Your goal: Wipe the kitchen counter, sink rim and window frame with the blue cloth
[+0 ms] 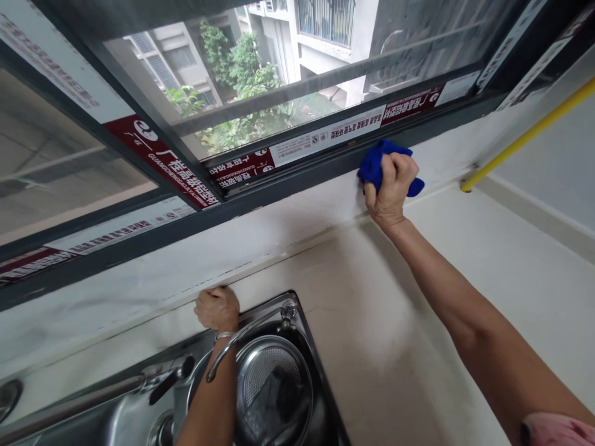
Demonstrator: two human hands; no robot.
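Dark grey aluminium window frame [279, 179], lower rail; stainless steel sink [323, 371] below it; white sill [139, 303] between. Right hand [393, 189], closed in a fist round a blue microfiber cloth [376, 164], cloth pressed against the rail. Left hand [217, 310], fingers curled over the sill edge, holding nothing else.

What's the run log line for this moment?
right hand: gripping blue cloth against window frame | left hand: resting on countertop behind steel sink
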